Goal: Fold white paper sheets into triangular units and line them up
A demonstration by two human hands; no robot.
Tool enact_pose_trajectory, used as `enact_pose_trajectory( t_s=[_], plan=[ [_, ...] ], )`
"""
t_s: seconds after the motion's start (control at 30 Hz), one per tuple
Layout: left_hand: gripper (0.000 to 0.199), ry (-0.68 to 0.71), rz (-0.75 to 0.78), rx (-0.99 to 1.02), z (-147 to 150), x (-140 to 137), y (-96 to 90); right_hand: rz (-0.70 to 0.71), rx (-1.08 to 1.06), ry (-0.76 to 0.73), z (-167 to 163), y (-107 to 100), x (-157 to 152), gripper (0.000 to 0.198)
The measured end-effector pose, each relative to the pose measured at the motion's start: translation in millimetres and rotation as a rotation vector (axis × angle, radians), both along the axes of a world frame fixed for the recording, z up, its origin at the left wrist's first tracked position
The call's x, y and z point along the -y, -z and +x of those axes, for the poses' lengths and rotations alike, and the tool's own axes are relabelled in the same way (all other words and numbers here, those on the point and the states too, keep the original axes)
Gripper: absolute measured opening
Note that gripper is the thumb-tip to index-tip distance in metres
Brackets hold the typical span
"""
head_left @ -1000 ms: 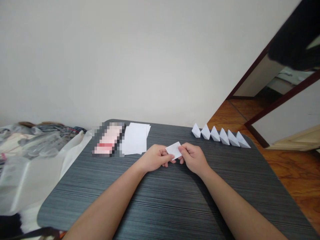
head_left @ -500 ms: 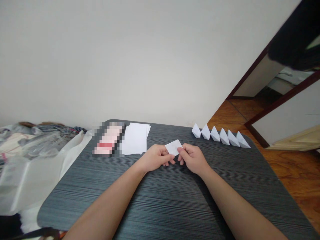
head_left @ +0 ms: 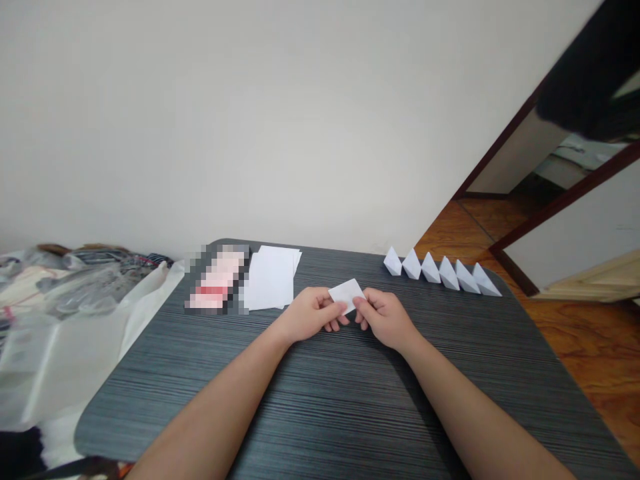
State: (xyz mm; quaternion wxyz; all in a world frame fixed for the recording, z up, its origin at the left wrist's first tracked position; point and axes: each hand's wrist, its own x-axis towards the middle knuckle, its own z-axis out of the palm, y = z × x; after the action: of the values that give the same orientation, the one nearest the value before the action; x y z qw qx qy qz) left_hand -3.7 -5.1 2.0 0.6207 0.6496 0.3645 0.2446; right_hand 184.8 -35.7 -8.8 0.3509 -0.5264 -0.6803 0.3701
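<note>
A small folded piece of white paper [head_left: 346, 292] is held up between my two hands, over the middle of the dark wood-grain table [head_left: 320, 407]. My left hand [head_left: 316, 313] pinches its left and lower edge, thumb on top and fingers curled beneath. On the other side my right hand [head_left: 384, 316] grips the right edge, its thumb pressed on the paper's face. The fingers under the paper are partly hidden.
Flat white paper sheets [head_left: 271, 277] lie in a stack at the back left, beside a blurred-out pinkish object [head_left: 220, 277]. Several folded white paper boats [head_left: 431, 268] stand in a row at the back right. Plastic bags and cloth [head_left: 65, 320] pile up left of the table.
Both hands stay in nearly the same place. My left thumb has shifted slightly, and the right thumb has moved a little further onto the paper.
</note>
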Motion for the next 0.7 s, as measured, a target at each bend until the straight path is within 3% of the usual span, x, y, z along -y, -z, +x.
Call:
enact_pose_trajectory(
  t_s=[0.17,0.7],
  plan=[
    [0.035,-0.016,-0.050,0.066,1.0,-1.9,-1.2,-0.035,0.016,-0.030,-0.7,-3.2,1.7,0.029],
    [0.038,-0.044,-0.007,0.053,-1.3,-3.3,3.8,-0.047,-0.041,-0.001,1.3,-0.4,-0.2,0.035]
  ],
)
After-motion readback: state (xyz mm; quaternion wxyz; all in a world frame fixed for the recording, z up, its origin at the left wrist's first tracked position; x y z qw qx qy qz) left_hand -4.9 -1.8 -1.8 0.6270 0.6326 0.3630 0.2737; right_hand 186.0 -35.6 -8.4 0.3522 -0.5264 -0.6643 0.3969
